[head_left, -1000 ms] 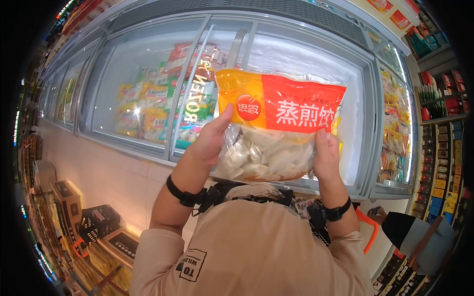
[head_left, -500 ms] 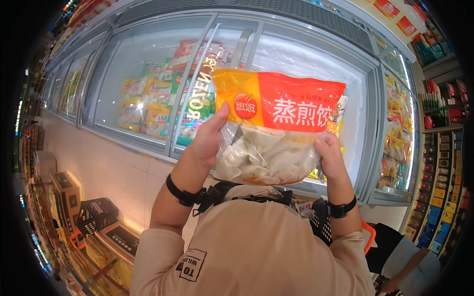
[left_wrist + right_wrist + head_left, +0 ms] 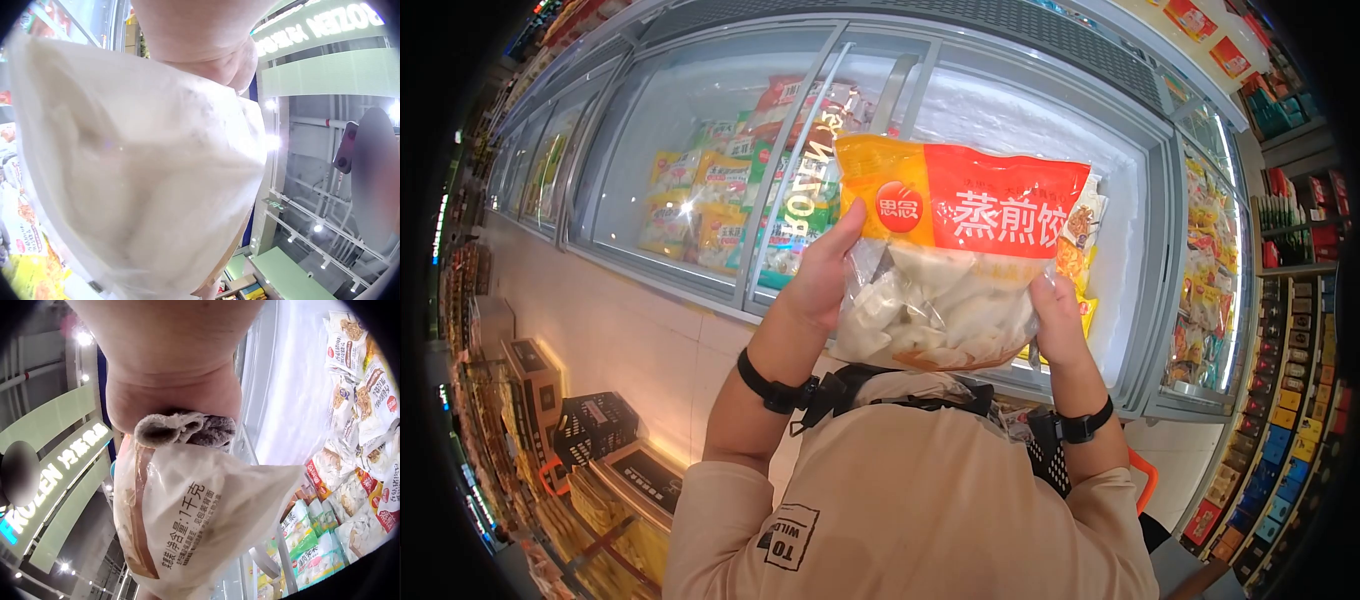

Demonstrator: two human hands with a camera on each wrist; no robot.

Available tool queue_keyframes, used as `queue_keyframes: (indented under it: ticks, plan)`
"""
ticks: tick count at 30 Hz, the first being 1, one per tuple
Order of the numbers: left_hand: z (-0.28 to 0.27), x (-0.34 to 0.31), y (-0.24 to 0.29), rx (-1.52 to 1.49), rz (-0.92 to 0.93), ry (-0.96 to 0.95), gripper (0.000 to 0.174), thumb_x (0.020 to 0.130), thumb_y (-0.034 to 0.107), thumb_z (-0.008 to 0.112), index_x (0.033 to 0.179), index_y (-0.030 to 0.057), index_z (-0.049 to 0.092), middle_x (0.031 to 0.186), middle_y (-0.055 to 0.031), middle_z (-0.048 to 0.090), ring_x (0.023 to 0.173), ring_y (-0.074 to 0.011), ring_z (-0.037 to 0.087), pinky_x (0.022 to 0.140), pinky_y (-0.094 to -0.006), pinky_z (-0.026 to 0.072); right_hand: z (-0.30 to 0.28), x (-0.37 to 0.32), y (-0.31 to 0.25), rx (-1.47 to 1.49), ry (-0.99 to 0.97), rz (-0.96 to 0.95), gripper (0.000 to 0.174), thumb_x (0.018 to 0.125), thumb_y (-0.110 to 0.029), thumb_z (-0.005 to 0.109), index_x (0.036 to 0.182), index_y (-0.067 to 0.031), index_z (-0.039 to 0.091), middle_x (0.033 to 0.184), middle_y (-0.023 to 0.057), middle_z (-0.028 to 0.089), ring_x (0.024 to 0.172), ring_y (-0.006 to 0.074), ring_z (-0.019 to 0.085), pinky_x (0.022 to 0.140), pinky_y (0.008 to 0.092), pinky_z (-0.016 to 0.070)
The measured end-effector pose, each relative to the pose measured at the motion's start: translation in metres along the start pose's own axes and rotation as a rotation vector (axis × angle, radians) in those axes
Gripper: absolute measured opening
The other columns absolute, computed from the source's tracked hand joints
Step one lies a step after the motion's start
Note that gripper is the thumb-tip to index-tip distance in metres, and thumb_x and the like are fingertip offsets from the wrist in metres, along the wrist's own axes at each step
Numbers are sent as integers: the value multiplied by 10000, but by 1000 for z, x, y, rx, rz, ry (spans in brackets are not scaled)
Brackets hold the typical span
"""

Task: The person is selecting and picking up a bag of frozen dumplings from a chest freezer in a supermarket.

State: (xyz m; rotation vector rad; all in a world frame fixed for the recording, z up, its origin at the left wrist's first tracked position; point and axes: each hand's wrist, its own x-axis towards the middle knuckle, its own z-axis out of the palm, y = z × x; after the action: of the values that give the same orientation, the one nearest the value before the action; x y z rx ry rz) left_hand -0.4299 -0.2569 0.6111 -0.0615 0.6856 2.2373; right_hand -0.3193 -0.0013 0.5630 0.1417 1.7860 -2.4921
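Note:
A clear plastic bag of frozen dumplings (image 3: 945,295) with a yellow and red printed top is held upright in front of the chest, over the freezer's near edge. My left hand (image 3: 828,270) grips its left side, thumb on the front. On the lower right side, my right hand (image 3: 1058,318) pinches the plastic with its thumb in front. Fingers behind the bag are hidden in the head view. In the left wrist view the pale bag (image 3: 137,169) fills most of the frame. The right wrist view shows the bag's printed back (image 3: 194,512) and bunched plastic at the hand.
A chest freezer (image 3: 1165,250) with sliding glass lids spans the front; its right section is open. More frozen bags (image 3: 700,215) lie under the glass at left. Stocked shelves (image 3: 1285,400) stand at right. A black basket (image 3: 595,430) and boxes (image 3: 640,475) are at lower left.
The bag has shifted and tilted slightly, with its right edge a little further left. My right hand has slid slightly lower on the bag. A person at right has moved mostly out of view.

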Motion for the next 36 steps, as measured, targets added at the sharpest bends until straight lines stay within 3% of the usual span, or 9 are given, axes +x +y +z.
queue_keyframes:
  ticks: [5,11,23,32,36]
  plan:
    - [3,2,-1,21,-1,16,497,1051,380,346,1436,66,373,1395,-132,508,1249,-265,535,1059,-416,437,6,2,3,76,150,-31,422,1034,-320,455,1246,24,578,1184,92,651,1032,149,625,904,301,482]
    - [0,6,-1,26,-19,2,507,1048,392,349,1435,66,371,1399,-140,505,1251,-275,535,1058,-427,439,7,1,-1,68,191,-55,447,1037,-346,440,1238,26,582,1187,100,651,1038,149,624,917,289,469]
    - [-5,12,-2,-51,-109,-157,550,1036,414,370,1452,55,348,1409,-161,496,1269,-300,523,1074,-452,424,11,0,-6,116,362,-102,403,1037,-355,453,977,-16,661,888,11,660,786,61,579,714,222,444]
    - [-9,12,-4,44,-116,-168,517,1044,352,375,1459,46,340,1424,-137,483,1260,-254,533,1058,-402,448,28,-3,-20,140,456,-131,405,1040,-351,440,979,-18,664,892,14,661,787,66,577,718,229,437]
    - [-7,12,-3,127,-98,-167,513,1034,337,398,1449,38,354,1411,-140,495,1254,-259,537,1058,-408,445,14,-9,-11,130,396,-151,403,1041,-343,433,1015,-13,661,912,18,664,791,67,574,721,231,434]
